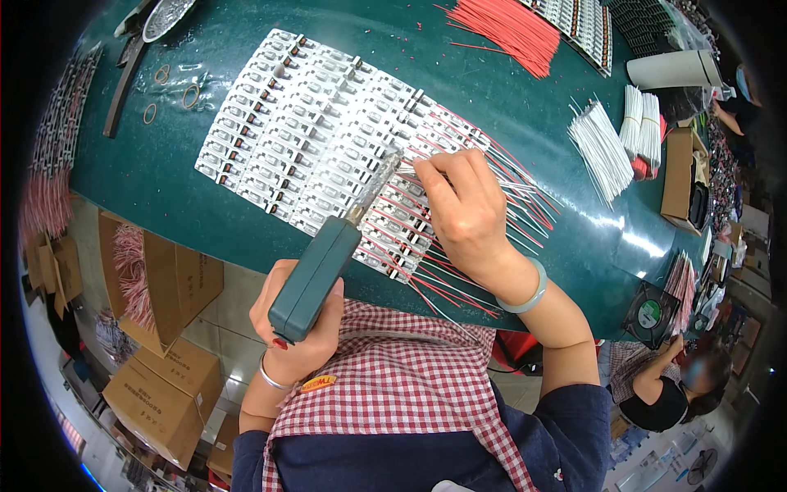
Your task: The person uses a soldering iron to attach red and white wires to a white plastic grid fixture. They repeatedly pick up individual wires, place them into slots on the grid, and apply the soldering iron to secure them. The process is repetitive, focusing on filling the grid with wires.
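Observation:
My left hand (307,328) is wrapped round a dark green soldering gun (316,279). Its silvery tip (381,180) points away from me and reaches over a panel of small white circuit boards (328,123), close to the wired rows. Thumb and forefinger of my right hand (467,209) pinch a thin wire just right of the tip; the fingers mostly hide it, so its colour is unclear. Red and white wires (525,205) fan out to the right from the panel's right-hand rows, some running beneath my right hand.
Loose red wires (508,33) lie at the far edge, white wire bundles (602,152) at the right. A metal dish (168,18), a dark bar (125,90) and rubber bands (191,96) lie far left. Cardboard boxes (164,402) stand left below the table (590,246). A co-worker (664,385) sits right.

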{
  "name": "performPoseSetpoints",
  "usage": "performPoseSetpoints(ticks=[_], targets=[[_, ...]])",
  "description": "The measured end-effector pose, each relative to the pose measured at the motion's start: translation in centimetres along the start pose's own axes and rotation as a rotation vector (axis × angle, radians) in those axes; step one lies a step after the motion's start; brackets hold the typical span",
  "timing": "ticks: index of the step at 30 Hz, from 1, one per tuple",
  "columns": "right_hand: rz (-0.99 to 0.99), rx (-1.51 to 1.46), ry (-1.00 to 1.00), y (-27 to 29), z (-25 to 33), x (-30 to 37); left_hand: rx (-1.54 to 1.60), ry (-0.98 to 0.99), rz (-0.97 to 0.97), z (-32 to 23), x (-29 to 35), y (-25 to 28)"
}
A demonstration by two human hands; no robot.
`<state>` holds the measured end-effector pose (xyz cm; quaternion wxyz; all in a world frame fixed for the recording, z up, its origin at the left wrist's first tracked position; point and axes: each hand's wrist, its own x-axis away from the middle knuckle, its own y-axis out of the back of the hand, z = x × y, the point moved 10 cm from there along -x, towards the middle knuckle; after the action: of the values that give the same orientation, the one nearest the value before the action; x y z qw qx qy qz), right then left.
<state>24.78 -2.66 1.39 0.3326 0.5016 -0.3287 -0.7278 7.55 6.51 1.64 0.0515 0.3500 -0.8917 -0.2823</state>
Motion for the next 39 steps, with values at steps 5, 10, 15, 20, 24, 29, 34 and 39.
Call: performPoseSetpoints(ticks=[5, 10, 15, 20, 24, 29, 34, 39], targets=[[0.005, 0.001, 0.000, 0.0, 0.0, -0.1, 0.033, 0.023, -0.021, 0.8, 0.7, 0.2], [0.005, 0.001, -0.004, 0.1, 0.0, -0.1, 0.028, -0.003, -0.023, 0.4, 0.6, 0.5], [-0.015, -0.018, 0.001, 0.7, 0.7, 0.0, 0.046, 0.010, -0.041, 1.0, 1.2, 0.8], [-0.018, -0.028, 0.008, 0.4, 1.0, 0.3, 0.020, 0.028, -0.022, 1.0, 1.2, 0.9], [-0.006, -0.045, 0.008, 0.2, 1.1, 0.3, 0.022, 0.027, -0.022, 1.2, 1.5, 0.9], [-0.009, -0.047, 0.008, 0.1, 1.1, 0.3, 0.043, 0.024, -0.018, 1.0, 1.3, 0.8], [0.008, -0.023, 0.008, 0.0, 1.2, 0.3, 0.024, 0.019, 0.002, 1.0, 1.2, 0.4], [-0.014, -0.040, -0.022, 0.1, 1.2, 0.2, 0.015, -0.012, -0.023, 0.4, 0.7, 0.6]])
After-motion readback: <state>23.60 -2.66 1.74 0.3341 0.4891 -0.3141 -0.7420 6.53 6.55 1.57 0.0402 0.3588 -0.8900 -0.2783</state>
